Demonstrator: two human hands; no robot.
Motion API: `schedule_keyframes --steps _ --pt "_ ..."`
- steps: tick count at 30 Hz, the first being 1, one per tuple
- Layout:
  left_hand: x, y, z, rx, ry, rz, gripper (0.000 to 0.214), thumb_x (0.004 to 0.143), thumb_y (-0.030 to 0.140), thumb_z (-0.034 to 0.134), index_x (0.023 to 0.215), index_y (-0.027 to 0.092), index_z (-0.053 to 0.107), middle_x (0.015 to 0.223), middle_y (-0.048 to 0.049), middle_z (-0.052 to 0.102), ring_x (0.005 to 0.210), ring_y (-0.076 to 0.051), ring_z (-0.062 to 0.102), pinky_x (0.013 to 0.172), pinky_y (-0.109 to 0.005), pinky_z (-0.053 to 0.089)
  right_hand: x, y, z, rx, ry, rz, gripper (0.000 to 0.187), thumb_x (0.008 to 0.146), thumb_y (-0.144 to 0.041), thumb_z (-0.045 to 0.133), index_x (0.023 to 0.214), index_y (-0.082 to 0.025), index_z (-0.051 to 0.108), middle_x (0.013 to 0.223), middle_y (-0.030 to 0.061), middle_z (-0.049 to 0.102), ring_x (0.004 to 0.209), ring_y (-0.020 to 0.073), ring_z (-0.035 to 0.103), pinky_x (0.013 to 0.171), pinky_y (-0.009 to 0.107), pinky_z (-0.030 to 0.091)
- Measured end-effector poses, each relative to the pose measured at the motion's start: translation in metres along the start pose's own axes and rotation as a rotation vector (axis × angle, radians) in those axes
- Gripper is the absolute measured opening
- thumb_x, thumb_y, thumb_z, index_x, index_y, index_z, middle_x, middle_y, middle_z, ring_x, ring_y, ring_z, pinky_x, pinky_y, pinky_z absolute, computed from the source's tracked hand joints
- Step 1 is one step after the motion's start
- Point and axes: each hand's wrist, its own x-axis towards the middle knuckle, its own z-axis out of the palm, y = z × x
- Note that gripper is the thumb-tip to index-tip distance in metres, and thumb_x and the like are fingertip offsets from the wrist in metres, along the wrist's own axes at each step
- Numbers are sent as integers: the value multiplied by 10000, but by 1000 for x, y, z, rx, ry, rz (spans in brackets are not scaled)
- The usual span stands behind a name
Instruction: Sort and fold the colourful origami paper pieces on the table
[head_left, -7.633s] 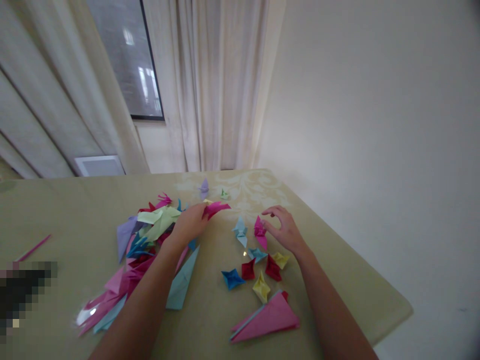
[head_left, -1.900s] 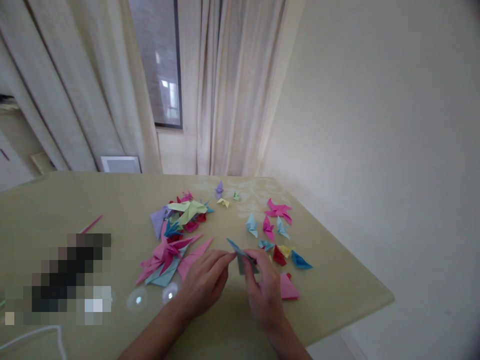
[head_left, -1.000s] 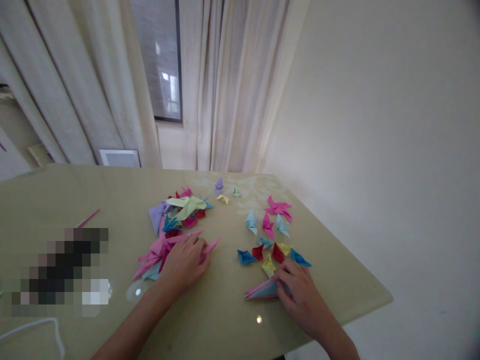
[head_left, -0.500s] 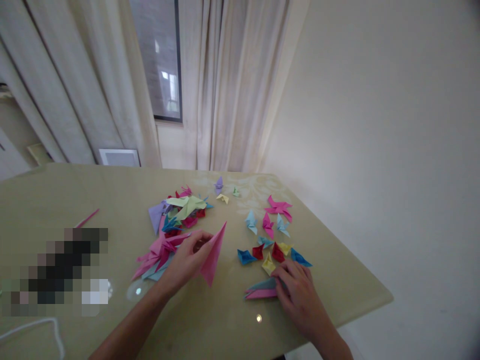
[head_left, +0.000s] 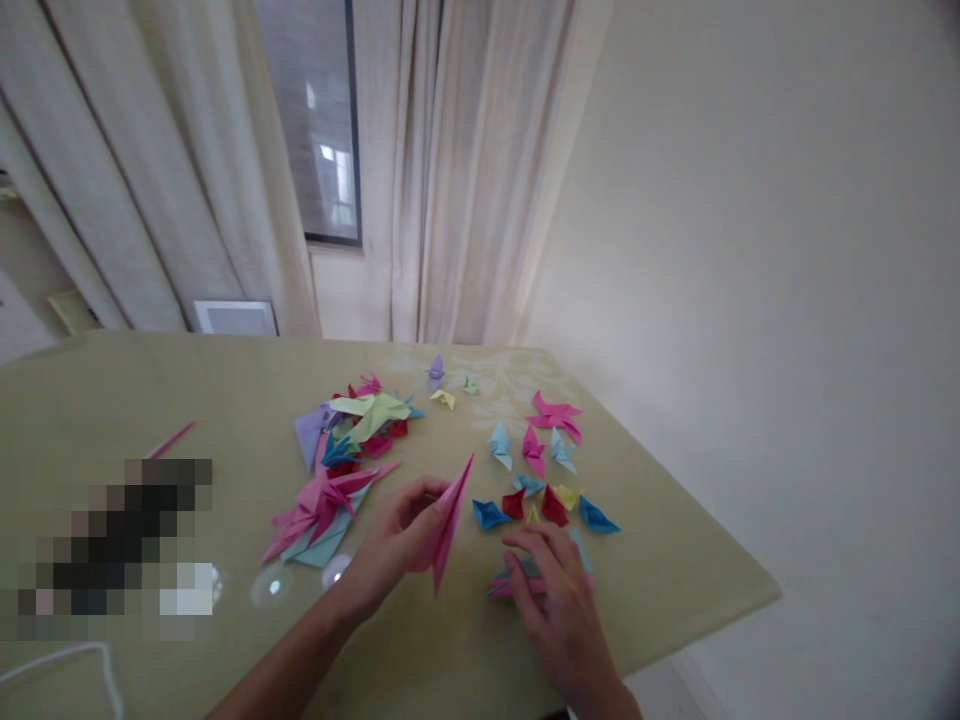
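My left hand (head_left: 390, 550) is closed on a pink folded paper piece (head_left: 448, 522), long and pointed, held up edge-on above the table (head_left: 660, 560). My right hand (head_left: 551, 590) lies with fingers spread over a flat stack of pink and blue folded papers (head_left: 504, 585) near the table's front edge. Just beyond it sit several small folded figures, among them a blue one (head_left: 487, 515), a red one (head_left: 553, 507) and a dark blue one (head_left: 596, 516).
A heap of pink, green, purple and blue folded papers (head_left: 337, 470) lies to the left. More small figures (head_left: 553, 415) sit farther back. A pink strip (head_left: 171, 438) and a blurred dark patch (head_left: 112, 545) are at the left. Wall on the right, curtains behind.
My left hand has carried the pink piece rightward toward the middle. My right hand has slid left over the flat stack, fingers spreading on it.
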Motion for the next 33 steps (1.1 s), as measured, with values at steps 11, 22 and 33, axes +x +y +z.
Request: schedule_keyframes --steps 11,22,33 --pt "-7 -17 13 -429 -147 -145 372 869 433 832 1164 218 757 1158 -110 791 1058 -277 749 930 -373 576 16 -48 54 491 22 234 354 1063 -372 609 1390 -240 634 1264 90 739 1098 235 721 977 350 588" --pt "-4 -9 14 124 -75 136 264 942 482 680 1093 324 827 1188 -67 785 1109 -306 714 1002 -455 569 10 -26 36 425 109 302 264 1066 -443 592 1178 -231 703 1029 65 757 921 227 719 762 288 593" --pt "18 -3 -71 1727 296 231 366 1028 197 400 1105 146 754 1106 -187 728 1062 -385 658 919 -506 492 12 41 -76 72 -204 99 304 1067 -307 500 1159 -266 787 1047 86 749 978 246 717 879 349 592"
